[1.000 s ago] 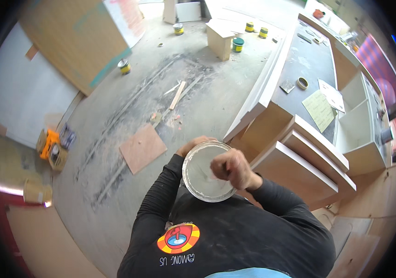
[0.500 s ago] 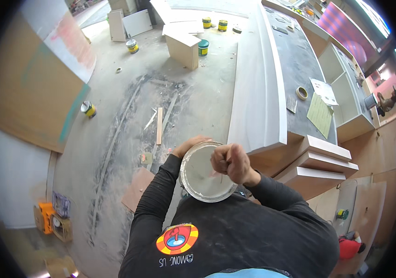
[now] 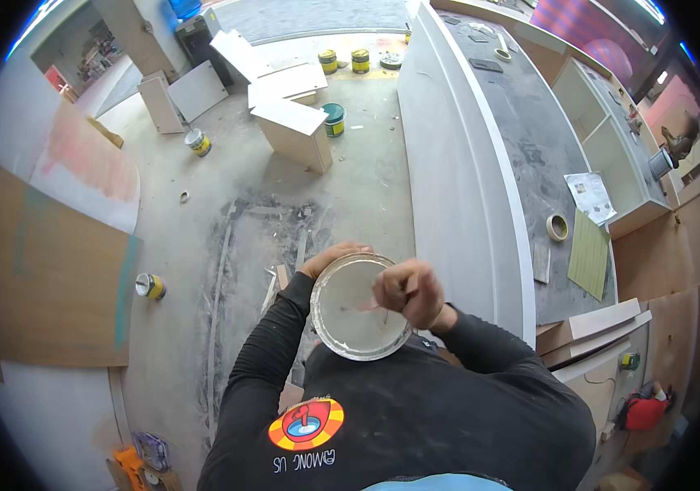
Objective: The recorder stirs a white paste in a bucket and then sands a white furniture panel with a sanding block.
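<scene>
A round, open can [image 3: 340, 327] of pale grey, paint-like stuff is held in front of my body, its rim smeared with white. My left hand [image 3: 335, 257] curls round its far left rim, the fingers partly hidden by the can. Above the right part of the can my right hand [image 3: 411, 291] is closed in a fist. From it a thin pinkish piece [image 3: 369, 304], perhaps a stirring stick, reaches over the grey surface; most of it is hidden by the fist.
On my right runs a long white panel [image 3: 472, 180] beside a dark worktop [image 3: 517, 155] with a tape roll [image 3: 558, 227]. Ahead stand white boxes [image 3: 292, 135] and a green tub [image 3: 333, 120]. A yellow-labelled tin [image 3: 150, 286] stands left. A person in red [image 3: 646, 412] is at the lower right.
I have moved forward: the boxes, tins and worktop items sit lower and nearer in view, and the floor strips now lie by my left arm. Both hands stay at the can.
</scene>
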### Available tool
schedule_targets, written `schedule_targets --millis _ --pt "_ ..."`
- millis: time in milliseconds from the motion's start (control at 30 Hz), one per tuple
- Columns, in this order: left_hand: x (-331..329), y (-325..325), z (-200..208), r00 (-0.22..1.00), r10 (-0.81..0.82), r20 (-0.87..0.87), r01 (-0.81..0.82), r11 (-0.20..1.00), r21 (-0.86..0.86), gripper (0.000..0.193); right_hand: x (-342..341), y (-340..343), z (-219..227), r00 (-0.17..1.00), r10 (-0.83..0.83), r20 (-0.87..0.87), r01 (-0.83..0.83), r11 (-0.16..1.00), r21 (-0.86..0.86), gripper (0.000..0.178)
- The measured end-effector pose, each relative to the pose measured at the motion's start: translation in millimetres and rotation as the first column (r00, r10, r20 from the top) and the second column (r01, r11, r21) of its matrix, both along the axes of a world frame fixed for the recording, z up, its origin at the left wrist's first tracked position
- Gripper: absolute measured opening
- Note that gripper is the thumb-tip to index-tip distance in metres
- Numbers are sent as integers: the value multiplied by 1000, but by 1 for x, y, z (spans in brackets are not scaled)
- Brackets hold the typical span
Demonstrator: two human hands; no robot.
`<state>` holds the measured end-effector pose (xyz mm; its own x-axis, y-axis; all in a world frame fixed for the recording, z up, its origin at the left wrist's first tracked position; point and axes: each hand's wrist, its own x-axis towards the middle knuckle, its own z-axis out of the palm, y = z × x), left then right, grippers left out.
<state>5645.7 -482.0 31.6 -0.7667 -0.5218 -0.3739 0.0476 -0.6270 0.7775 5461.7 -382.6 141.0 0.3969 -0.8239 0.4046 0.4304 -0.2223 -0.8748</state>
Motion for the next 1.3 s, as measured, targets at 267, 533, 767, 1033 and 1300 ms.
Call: schedule_targets --millis 267,533,767,1033,1300 --pt "-46 -174 -21 982 -187 18 185 949 -257 42 -32 -138 27 977 -209 -35 211 976 56 77" --pt "-87 -395 -59 936 -351 -39 305 860 -409 53 -16 -326 -4 883 -443 -153 462 878 126 84" --pt "-112 -560 0 799 -600 29 542 699 -466 57 -17 -483 39 838 -539 -85 542 840 14 84" --pt "-159 -705 -10 739 -663 118 656 670 -348 57 -65 -603 -4 718 -690 -94 692 691 207 92" --pt "-256 -882 -46 725 -671 157 639 570 -516 48 -178 -739 -71 309 -781 -542 752 550 -363 104"
